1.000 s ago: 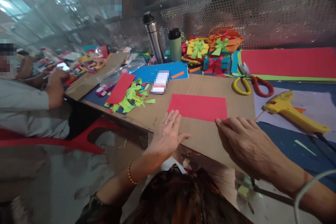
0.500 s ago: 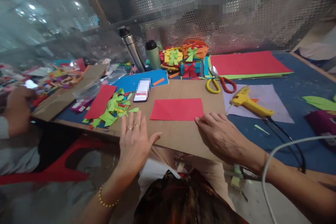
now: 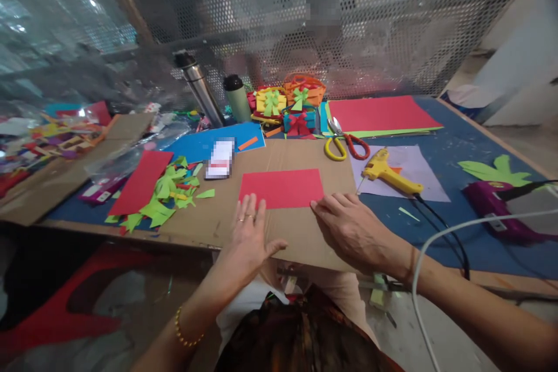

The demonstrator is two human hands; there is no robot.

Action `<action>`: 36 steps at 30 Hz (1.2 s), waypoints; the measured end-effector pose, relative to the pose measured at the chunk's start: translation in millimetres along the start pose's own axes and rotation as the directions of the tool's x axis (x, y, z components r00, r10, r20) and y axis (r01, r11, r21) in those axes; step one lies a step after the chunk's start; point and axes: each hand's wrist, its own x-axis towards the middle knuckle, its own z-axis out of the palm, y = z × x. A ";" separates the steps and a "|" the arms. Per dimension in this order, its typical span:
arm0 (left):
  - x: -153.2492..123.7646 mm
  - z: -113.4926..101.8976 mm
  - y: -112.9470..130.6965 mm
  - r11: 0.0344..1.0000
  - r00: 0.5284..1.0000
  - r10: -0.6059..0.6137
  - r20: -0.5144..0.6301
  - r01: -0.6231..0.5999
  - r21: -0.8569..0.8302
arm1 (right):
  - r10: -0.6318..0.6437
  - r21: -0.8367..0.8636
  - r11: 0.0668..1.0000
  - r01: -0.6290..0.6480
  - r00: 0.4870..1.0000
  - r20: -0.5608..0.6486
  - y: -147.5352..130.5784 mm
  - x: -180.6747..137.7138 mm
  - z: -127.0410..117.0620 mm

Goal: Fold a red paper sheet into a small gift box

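Observation:
A red paper rectangle (image 3: 283,187) lies flat on a brown cardboard sheet (image 3: 196,224) at the table's front. My left hand (image 3: 250,238) is open, palm down, its fingertips over the paper's lower left edge. At the lower right corner, my right hand (image 3: 349,224) has its fingers curled together, the tips pinching the paper's edge. To its right, a yellow glue gun (image 3: 387,173) rests on lilac paper (image 3: 421,163). Behind that are scissors (image 3: 337,136) with one yellow and one red handle. Green paper scraps (image 3: 168,192) are heaped to the left beside another red sheet (image 3: 142,180).
A phone (image 3: 220,158) lies near blue card (image 3: 192,143). Behind stand a steel flask (image 3: 200,90), a green bottle (image 3: 238,99) and small decorated paper baskets (image 3: 300,93). Stacked red sheets (image 3: 379,113) lie at back right. A white cable (image 3: 425,250) crosses over my right forearm.
My left hand has moved right, from the bare cardboard onto the red paper's lower left edge. My right hand stays at the paper's corner. The view has turned slightly right.

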 end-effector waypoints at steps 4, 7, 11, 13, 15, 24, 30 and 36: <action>-16.1 -8.0 -16.8 0.996 0.999 -0.031 -0.029 0.033 0.080 | -0.009 -0.017 1.000 0.009 1.000 -0.011 0.9 -1.8 -0.3; -9.1 -19.2 -12.1 0.994 0.998 -0.030 -0.062 0.036 0.103 | -0.003 -0.049 0.999 0.004 1.000 0.018 -2.2 -1.1 -5.6; 20.7 -31.6 9.7 1.000 0.983 0.019 -0.180 -0.020 -0.004 | 0.010 -0.045 0.999 -0.007 0.998 0.060 -7.6 9.2 -17.4; 38.9 -32.9 20.5 0.993 0.988 0.031 -0.154 -0.048 -0.108 | 0.009 -0.055 0.998 -0.005 0.997 0.072 -10.0 18.8 -20.7; 54.6 -31.6 26.6 0.971 0.994 0.092 -0.056 -0.102 -0.215 | -0.017 -0.086 0.996 0.023 0.997 0.071 -12.9 28.2 -19.7; 67.1 -40.0 18.3 0.910 0.965 0.193 0.176 -0.109 -0.401 | -0.159 -0.028 0.987 0.158 0.986 -0.052 -11.9 13.7 -4.0; 94.1 -57.7 23.8 0.860 0.928 0.013 0.372 0.180 -0.478 | -0.200 0.108 0.972 0.207 0.977 -0.077 20.0 14.0 14.9; 120.5 -53.8 26.5 0.887 0.876 -0.025 0.482 0.242 -0.394 | -0.141 0.118 0.981 0.156 0.982 -0.125 21.0 16.5 27.7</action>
